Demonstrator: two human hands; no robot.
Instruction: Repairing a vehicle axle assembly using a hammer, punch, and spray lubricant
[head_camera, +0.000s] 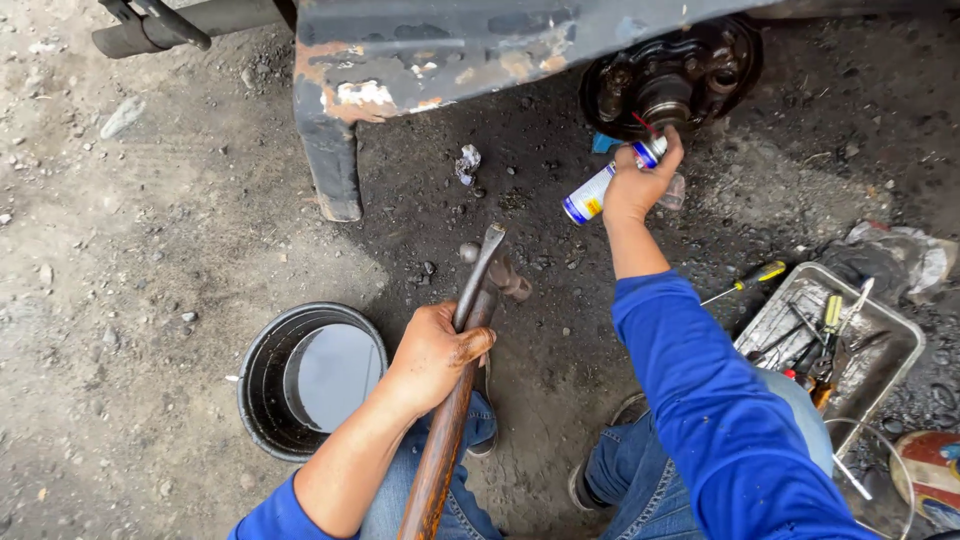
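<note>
My right hand (638, 180) grips a white and blue spray can (598, 188) with a thin red straw, its nozzle pointed at a dark, greasy wheel hub (668, 75) on the vehicle above. My left hand (432, 355) holds a hammer with a long wooden handle (445, 440) together with a flat metal bar (478, 272); the hammer head (505, 280) rests near the ground. Both arms wear blue sleeves, and my knees in jeans show below.
A black bucket (262, 385) with pale liquid stands at the left. A metal tray (885, 340) with screwdrivers and pliers lies at the right, a yellow-handled screwdriver (748, 280) beside it. A rusty frame leg (335, 165) stands on oily dirt.
</note>
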